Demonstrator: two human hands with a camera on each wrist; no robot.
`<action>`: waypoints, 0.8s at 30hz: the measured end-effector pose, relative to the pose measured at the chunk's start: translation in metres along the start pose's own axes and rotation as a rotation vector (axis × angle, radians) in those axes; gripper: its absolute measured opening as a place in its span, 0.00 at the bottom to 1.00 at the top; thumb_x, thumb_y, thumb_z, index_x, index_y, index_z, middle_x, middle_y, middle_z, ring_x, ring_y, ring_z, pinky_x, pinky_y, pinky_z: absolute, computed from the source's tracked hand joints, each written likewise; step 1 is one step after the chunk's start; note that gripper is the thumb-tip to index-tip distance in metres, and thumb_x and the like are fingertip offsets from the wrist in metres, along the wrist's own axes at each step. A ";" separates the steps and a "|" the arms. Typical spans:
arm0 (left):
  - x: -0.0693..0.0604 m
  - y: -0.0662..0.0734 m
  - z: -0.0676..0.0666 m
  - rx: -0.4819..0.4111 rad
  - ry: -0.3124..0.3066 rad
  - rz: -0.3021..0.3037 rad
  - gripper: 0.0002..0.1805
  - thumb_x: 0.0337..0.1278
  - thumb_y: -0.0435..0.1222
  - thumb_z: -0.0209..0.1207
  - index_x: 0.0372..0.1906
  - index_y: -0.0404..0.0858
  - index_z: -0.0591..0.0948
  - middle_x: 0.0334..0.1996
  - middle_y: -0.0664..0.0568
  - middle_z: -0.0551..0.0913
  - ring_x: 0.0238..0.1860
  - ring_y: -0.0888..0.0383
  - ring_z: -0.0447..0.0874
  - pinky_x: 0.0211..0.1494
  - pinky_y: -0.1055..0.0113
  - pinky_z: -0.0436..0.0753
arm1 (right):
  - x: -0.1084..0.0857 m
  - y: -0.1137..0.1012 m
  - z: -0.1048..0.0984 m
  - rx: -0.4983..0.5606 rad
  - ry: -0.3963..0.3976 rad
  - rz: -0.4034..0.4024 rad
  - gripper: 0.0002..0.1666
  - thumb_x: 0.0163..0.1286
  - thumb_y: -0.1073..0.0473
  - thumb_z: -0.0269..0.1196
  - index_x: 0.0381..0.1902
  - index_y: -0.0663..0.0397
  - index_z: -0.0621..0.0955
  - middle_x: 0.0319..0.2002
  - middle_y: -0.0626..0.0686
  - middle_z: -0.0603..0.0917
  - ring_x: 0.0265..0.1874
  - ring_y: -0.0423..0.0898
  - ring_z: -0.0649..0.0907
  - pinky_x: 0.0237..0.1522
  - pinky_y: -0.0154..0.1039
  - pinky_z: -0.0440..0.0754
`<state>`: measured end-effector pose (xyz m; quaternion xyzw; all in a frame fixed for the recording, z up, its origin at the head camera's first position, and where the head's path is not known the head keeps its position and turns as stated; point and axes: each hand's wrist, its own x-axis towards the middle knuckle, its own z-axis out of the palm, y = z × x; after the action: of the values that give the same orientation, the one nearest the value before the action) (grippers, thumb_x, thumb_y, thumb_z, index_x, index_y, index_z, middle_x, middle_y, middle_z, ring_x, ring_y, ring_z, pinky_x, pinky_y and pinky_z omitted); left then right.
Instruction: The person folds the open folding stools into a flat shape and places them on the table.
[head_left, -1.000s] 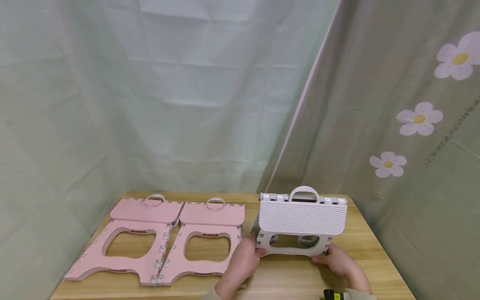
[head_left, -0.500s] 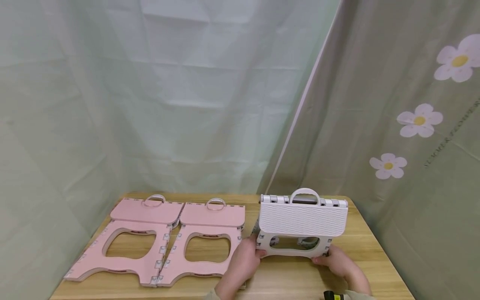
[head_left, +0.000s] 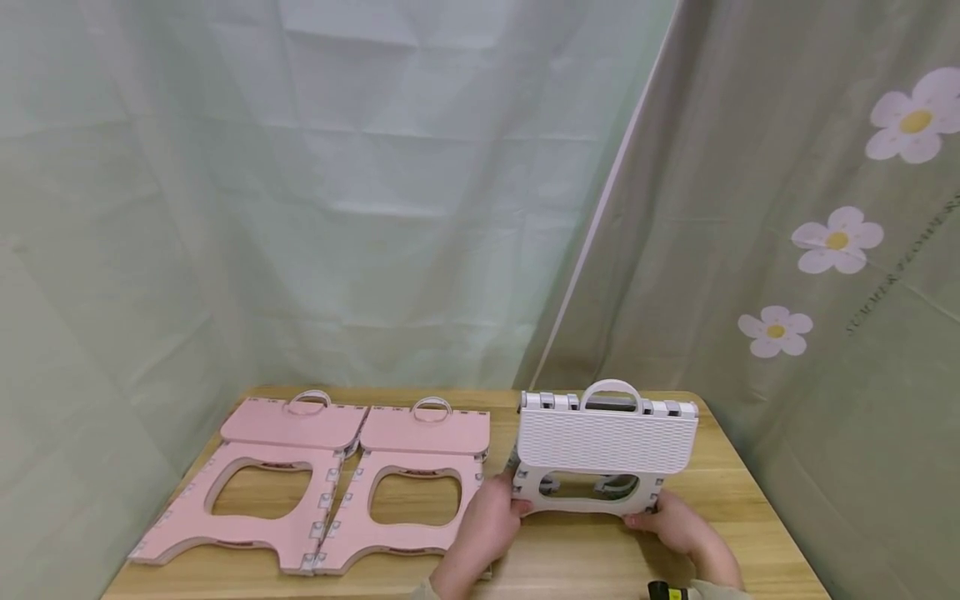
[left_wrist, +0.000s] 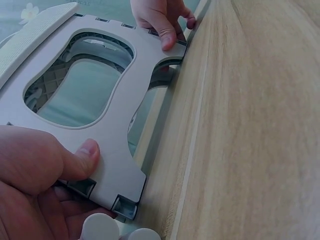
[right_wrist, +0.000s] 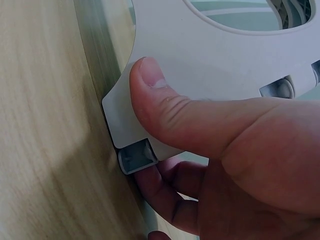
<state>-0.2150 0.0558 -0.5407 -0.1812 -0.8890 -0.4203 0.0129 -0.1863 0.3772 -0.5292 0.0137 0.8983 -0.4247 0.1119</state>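
A white folding stool (head_left: pixel 607 442) stands partly folded on the right half of the table, its woven-textured seat flap facing me and its loop handle (head_left: pixel 611 386) on top. My left hand (head_left: pixel 487 518) grips the lower left of its leg panel, and my right hand (head_left: pixel 678 525) the lower right. In the left wrist view the left thumb (left_wrist: pixel 85 159) presses the panel's front while the fingers curl behind. Likewise, the right thumb (right_wrist: pixel 155 95) lies on the front in the right wrist view, fingers curled behind the edge. The stool's back is mostly hidden.
Two pink folding stools (head_left: pixel 300 421) (head_left: pixel 427 429) lie folded flat, side by side, on the left half of the wooden table (head_left: pixel 585 567). Pale green curtains (head_left: pixel 390 208) hang behind and at both sides, with printed flowers (head_left: pixel 776 332) at right.
The top of the white stool has dipped very slightly toward me. Both hands keep their grip in nearly the same spots, and the pink stools stay put.
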 end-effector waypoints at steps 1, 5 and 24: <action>0.000 0.000 0.000 0.002 0.003 -0.001 0.14 0.59 0.35 0.74 0.45 0.32 0.84 0.36 0.45 0.88 0.36 0.53 0.87 0.38 0.52 0.84 | 0.000 0.000 -0.001 0.000 -0.005 -0.010 0.25 0.67 0.62 0.75 0.57 0.69 0.81 0.54 0.61 0.87 0.53 0.52 0.82 0.60 0.53 0.76; 0.001 0.001 -0.001 0.004 0.001 -0.013 0.16 0.58 0.35 0.75 0.47 0.32 0.85 0.37 0.45 0.89 0.37 0.52 0.88 0.38 0.52 0.85 | 0.000 0.000 -0.002 0.000 -0.019 -0.047 0.24 0.69 0.60 0.75 0.56 0.69 0.82 0.53 0.60 0.87 0.52 0.51 0.82 0.58 0.52 0.77; 0.002 -0.001 -0.005 -0.026 -0.009 0.004 0.17 0.58 0.38 0.76 0.48 0.33 0.87 0.39 0.47 0.90 0.40 0.52 0.89 0.42 0.53 0.86 | 0.000 0.006 -0.003 0.040 -0.014 -0.057 0.21 0.69 0.62 0.75 0.50 0.70 0.80 0.39 0.53 0.85 0.38 0.49 0.80 0.42 0.43 0.78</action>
<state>-0.2175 0.0522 -0.5382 -0.1850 -0.8831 -0.4311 0.0074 -0.1863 0.3838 -0.5318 -0.0127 0.8889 -0.4456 0.1055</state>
